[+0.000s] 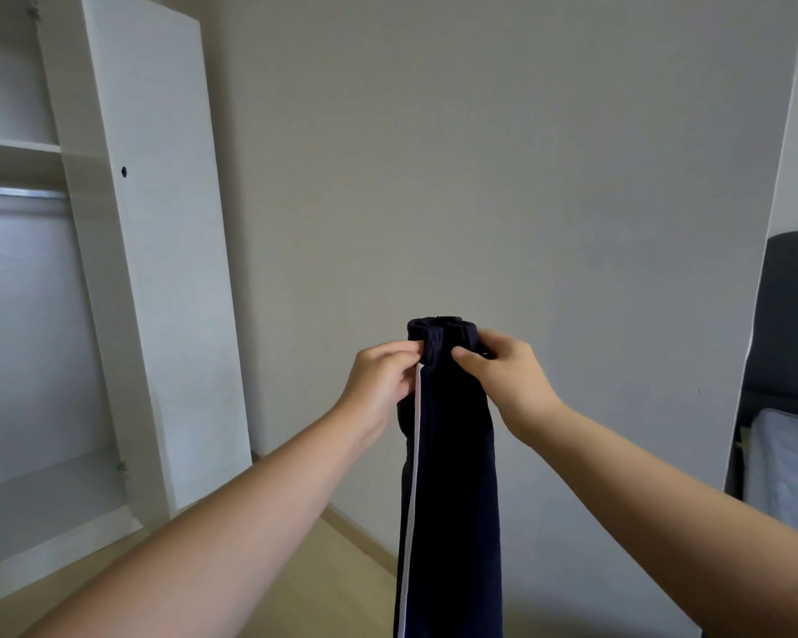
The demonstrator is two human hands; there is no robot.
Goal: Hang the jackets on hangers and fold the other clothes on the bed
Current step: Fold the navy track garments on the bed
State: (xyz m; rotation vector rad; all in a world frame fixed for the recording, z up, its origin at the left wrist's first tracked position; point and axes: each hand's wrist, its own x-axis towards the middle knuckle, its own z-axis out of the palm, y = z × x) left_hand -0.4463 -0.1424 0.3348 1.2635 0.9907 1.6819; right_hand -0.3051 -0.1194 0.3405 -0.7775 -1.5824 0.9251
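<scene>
- Both arms out at chest height. My left hand [383, 384] and right hand [503, 375] each pinch the waistband of the dark trousers [450, 476], thumbs in front, fingers curled behind.
- Trousers hang straight down between my arms, doubled lengthwise; white side stripe [413, 476] faces me on the left edge. Hem is out of view below.
- Bed [784, 476] sits well to my right; open wardrobe [65, 315] to my left.
- Risk: the pinch is shallow, so the bunched waistband could slip and the legs fall out of line.
- Risk: hem may drag on the floor [323, 573] as I turn bedward.
</scene>
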